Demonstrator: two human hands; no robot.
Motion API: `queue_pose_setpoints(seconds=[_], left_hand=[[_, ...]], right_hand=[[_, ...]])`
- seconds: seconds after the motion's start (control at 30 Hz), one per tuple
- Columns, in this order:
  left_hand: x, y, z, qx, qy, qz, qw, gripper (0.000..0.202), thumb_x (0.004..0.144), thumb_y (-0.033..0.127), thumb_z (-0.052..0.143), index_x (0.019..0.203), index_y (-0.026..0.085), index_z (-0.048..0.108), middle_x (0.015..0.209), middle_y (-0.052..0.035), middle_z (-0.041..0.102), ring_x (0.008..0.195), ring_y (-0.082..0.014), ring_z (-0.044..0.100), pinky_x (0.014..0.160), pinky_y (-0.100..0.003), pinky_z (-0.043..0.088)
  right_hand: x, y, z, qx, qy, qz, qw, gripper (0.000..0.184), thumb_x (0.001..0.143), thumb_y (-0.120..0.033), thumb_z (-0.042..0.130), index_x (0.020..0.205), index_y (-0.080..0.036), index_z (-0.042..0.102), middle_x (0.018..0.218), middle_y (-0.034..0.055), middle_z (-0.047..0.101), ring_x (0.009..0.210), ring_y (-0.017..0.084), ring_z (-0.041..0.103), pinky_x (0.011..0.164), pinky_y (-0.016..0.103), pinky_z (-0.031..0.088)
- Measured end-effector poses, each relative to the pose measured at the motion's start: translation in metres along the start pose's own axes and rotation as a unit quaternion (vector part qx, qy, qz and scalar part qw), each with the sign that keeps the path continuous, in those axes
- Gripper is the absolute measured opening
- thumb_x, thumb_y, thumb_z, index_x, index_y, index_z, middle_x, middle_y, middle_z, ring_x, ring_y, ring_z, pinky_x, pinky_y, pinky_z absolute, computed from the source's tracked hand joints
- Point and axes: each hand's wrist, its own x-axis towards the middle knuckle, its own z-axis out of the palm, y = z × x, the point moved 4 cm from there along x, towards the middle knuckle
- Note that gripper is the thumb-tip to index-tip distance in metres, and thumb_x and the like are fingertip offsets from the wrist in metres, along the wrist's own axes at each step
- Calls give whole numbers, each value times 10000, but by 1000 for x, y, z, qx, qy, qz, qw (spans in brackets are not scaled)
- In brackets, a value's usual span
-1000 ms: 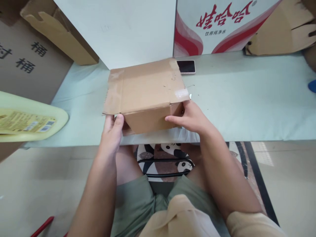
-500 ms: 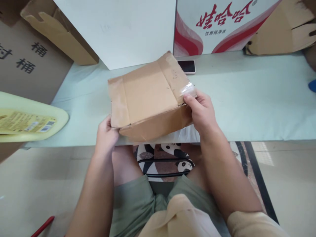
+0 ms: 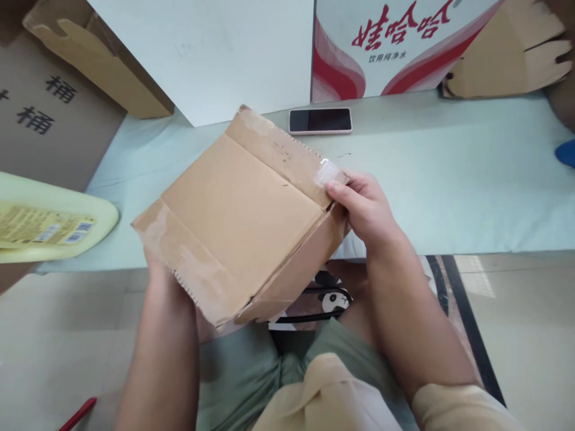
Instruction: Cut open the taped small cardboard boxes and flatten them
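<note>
A brown cardboard box is held tilted over the front edge of the table, partly above my lap. Strips of clear tape run over its flaps, and the flap edges are torn. My right hand grips the box's right corner, its thumb on top near a shiny piece of tape. Below the left flap is my left hand, holding the box from underneath; its fingers are hidden by the cardboard. Just beyond the box a phone lies face up with a dark screen.
White boxes, one with red lettering, stand at the back of the table. A pale yellow bottle lies at the left. Other cardboard pieces are at the back right. On the floor at lower left is a red object.
The box has turned, its left side swinging toward me and down. My left hand has slid from its near left corner to beneath the left flap. More of the phone shows.
</note>
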Motion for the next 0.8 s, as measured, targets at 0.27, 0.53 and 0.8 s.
queue_pose_setpoints(seconds=[0.27,0.53,0.8], left_hand=[[-12,26,28,-28,-33,65,997,341,727,548,858,950,300,792,933,-15,837,1183,-269,741,971,-349,648],[-15,12,5,-21,9,2,1000,292,741,566,828,933,346,813,1058,20,846,1306,-258,699,901,-316,678],[-13,2,2,-15,-19,-91,996,176,719,276,835,887,244,793,813,-6,834,678,-190,777,625,-265,672]], right_hand=[[6,11,-7,-235,64,-2,970,178,821,-373,633,837,-222,727,864,36,731,830,217,636,836,401,522],[8,12,-13,-122,70,33,990,345,805,-422,695,1071,-203,694,1149,102,776,1054,256,721,975,474,563],[7,-2,-3,-32,-10,38,999,275,765,-376,730,887,-237,527,819,-28,627,679,121,551,671,294,464]])
